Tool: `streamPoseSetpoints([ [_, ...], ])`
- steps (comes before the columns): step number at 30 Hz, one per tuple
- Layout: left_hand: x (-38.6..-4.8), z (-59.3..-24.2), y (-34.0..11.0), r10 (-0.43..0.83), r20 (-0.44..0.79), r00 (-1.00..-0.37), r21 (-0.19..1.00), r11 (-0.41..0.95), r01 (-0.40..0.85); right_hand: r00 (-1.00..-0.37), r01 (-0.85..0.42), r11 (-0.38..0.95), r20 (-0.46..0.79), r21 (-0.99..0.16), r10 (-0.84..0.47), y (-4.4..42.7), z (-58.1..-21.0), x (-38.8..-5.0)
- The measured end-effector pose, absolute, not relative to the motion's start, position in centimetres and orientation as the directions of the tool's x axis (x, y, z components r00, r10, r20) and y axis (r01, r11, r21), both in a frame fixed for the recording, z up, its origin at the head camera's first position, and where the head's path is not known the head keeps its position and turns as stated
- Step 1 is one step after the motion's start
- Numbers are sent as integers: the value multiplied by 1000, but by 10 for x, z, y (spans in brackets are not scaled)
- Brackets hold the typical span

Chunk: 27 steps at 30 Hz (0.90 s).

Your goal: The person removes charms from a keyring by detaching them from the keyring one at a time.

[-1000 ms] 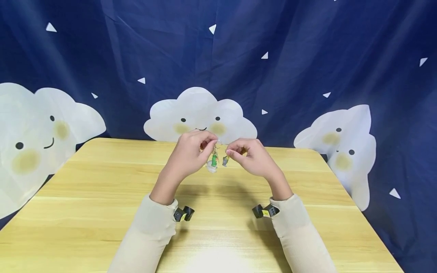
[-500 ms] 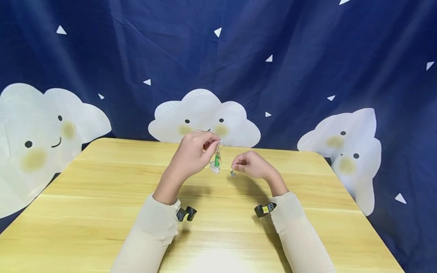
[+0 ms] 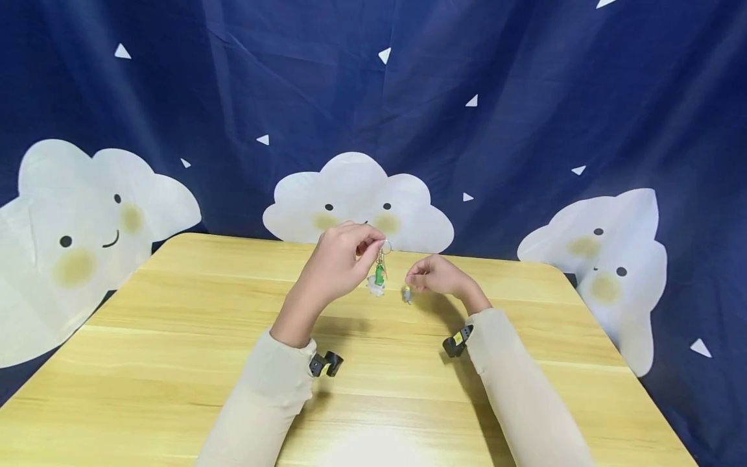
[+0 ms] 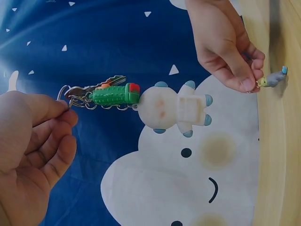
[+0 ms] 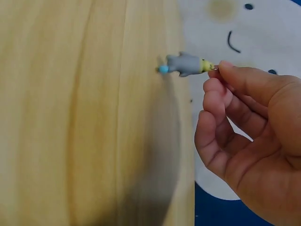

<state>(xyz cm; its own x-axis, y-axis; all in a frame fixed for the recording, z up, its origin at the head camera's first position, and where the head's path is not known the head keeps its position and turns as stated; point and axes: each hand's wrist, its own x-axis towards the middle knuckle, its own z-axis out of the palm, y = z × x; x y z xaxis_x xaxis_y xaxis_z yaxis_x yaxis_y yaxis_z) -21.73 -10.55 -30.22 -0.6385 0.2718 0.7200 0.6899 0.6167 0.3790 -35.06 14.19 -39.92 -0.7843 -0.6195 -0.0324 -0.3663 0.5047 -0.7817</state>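
Note:
My left hand (image 3: 338, 263) pinches a metal key ring (image 4: 59, 92) between thumb and forefinger. From it hang a key (image 4: 115, 81), a bumpy green charm (image 4: 110, 95) with a red end, and a pale, blue-tipped toy figure (image 4: 151, 108). To the right and slightly lower, my right hand (image 3: 441, 277) holds a small charm (image 5: 189, 64) by the top with thumb and fingertip. That charm has a grey body, a yellow head and a blue tip; it hangs apart from the key ring, above the table.
A light wooden table (image 3: 385, 363) spreads beneath both hands. Behind its far edge hangs a dark blue curtain (image 3: 327, 84) printed with white clouds and small triangles. Black wrist cameras (image 3: 458, 341) sit at both cuffs.
My right hand has moved down and away from the key ring with the small grey charm. My left hand keeps its pinch on the key ring. The head view has shifted slightly.

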Motion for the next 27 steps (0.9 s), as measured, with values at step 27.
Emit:
streamPoseSetpoints([
  [27,-219,-303,-108,298,686,-664,358,657,664,-904,-308,721,-45,-621,-425,140,-417,-381],
])
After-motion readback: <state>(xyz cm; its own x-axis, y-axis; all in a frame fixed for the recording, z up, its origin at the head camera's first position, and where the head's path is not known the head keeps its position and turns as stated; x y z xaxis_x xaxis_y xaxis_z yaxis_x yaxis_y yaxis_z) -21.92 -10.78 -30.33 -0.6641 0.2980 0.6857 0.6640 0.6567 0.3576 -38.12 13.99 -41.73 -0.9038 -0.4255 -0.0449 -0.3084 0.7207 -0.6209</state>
